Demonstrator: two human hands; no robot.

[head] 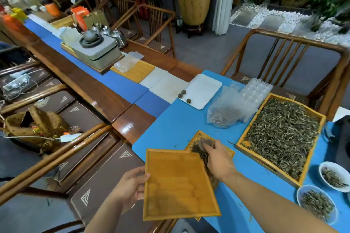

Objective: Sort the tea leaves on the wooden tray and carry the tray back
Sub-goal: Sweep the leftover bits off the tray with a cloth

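1. My left hand (pixel 130 185) grips the left edge of an empty square wooden tray (pixel 178 183), thumb curled over its rim, holding it tilted above the blue table (pixel 180 119).
2. My right hand (pixel 217 159) reaches past the tray's far corner, fingers bent into a clump of dark tea leaves (pixel 200 151); I cannot tell if it pinches them.
3. Those leaves lie on a smaller wooden tray (pixel 198 138) partly beneath.
4. Right of it sits a large wooden tray heaped with tea leaves (pixel 280 136).

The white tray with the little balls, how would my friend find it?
Start at the bright blue mat on the long wooden table. At its far edge lies a white tray, beside crumpled clear plastic bags. It alone carries three small dark tea balls.
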